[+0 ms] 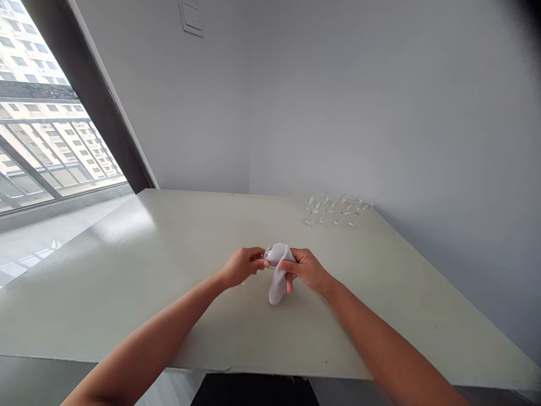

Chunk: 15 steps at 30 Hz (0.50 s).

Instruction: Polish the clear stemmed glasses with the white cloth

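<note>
Near the middle of the table, my left hand (246, 265) pinches a clear glass (267, 260) between thumb and fingers. Most of that glass is hidden by a white cloth (278, 285), so its full shape does not show. My right hand (305, 268) grips the cloth, pressing it over and into the glass's mouth, and a loose end hangs down below the fingers. Farther off to the right, several clear stemmed glasses (329, 206) stand upright close together near the table's back corner.
The pale glossy table (127, 293) meets grey walls (380, 113) at the back and right. Its front edge runs just before my body. On the left is a window (51, 141) with a railing outside. A switch plate (191, 18) is on the back wall.
</note>
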{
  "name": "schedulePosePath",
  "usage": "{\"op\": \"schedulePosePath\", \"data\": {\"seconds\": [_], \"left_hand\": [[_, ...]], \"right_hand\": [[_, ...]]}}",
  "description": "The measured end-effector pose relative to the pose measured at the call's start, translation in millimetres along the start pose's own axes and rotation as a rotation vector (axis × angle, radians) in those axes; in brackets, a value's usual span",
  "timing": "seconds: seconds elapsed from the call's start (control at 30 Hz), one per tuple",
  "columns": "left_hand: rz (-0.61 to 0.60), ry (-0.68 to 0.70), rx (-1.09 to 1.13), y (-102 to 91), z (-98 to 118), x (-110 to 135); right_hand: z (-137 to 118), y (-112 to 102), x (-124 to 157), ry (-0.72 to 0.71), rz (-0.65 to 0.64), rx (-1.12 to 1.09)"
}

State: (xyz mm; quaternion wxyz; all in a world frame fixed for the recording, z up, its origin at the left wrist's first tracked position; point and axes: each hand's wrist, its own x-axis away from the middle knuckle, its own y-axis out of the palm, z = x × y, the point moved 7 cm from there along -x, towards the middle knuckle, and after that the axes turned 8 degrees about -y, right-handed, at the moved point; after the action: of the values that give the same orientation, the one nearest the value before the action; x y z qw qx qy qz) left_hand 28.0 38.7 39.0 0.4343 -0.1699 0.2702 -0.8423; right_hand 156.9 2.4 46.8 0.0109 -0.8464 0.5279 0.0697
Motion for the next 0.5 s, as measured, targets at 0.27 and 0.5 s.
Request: {"op": "schedulePosePath", "data": {"seconds": [0.27,0.5], "left_hand": [[-0.128,-0.076,0.091,9.3,5,1],[0.477,0.287,-0.751,-9.9,38,19]], "right_hand": [[0,-13,-1,0.017,-0.024,-0.029],[15,-16,-4,-0.004,0.390,-0.218]]}}
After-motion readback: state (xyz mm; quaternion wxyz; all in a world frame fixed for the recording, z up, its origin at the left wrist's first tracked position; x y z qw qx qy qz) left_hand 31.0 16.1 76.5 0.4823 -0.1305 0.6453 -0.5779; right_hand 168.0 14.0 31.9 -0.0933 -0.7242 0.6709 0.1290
